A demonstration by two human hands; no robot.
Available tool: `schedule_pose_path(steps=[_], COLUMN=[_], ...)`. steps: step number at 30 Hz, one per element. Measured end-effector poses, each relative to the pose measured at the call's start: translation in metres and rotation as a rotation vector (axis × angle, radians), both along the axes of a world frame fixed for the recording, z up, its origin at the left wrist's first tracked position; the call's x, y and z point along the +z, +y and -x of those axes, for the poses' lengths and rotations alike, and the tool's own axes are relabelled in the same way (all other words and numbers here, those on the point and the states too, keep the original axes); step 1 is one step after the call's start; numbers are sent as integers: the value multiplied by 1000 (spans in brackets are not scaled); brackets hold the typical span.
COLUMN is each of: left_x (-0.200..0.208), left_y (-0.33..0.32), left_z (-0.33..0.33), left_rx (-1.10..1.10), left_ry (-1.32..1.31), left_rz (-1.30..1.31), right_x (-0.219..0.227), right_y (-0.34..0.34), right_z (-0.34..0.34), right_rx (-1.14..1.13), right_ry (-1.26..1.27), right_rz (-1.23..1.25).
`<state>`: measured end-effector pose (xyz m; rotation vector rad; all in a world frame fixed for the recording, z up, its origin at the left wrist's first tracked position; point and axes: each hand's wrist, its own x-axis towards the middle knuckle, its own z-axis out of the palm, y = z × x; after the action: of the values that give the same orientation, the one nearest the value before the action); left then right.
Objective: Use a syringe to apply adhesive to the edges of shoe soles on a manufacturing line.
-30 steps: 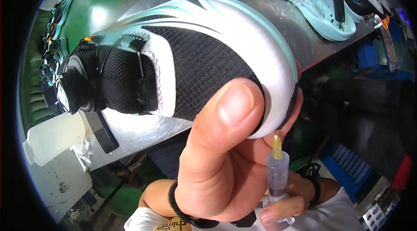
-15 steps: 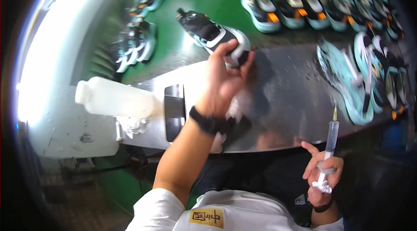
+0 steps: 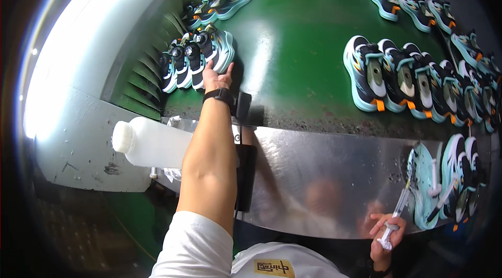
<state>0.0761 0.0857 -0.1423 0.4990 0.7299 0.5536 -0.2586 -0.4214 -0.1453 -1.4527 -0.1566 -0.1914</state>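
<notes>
At the left row, my left hand (image 3: 217, 75) grips the near end of a black, white and light-blue sneaker (image 3: 224, 50), with thumb and fingers on either side. This sneaker stands at the row's right end, beside several like it (image 3: 180, 71). My right hand (image 3: 389, 231) is closed around a clear syringe (image 3: 401, 202) with a needle, at the lower right. The syringe points up and away, its tip close to a light-blue shoe sole (image 3: 424, 186) on the metal tabletop. Whether the tip touches the sole I cannot tell.
A white plastic bottle (image 3: 151, 142) lies on its side left of my forearm. A dark phone-like slab (image 3: 246, 178) is partly behind the arm. Several sneakers (image 3: 366, 76) line the green surface (image 3: 293, 58) at right. A brush-like tool (image 3: 435, 178) lies on the sole.
My left hand has carried the sneaker forward and left, into the left row. My right hand still holds the syringe, now nearer the sole. The view has shifted.
</notes>
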Motion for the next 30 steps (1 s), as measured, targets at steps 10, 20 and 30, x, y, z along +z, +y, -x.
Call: schedule_pose_path(steps=[10, 20, 30], left_x=[-6, 91, 118], left_y=[120, -78, -344], left_z=[-21, -36, 10], left_rx=[72, -205, -1100], left_ry=[-24, 675, 374], left_rz=[-186, -1507, -2116], right_x=[14, 3, 19], right_y=[12, -2, -22], right_z=[-6, -7, 5], right_rx=[-85, 2, -22], right_ry=[83, -18, 10], right_rz=[71, -104, 85])
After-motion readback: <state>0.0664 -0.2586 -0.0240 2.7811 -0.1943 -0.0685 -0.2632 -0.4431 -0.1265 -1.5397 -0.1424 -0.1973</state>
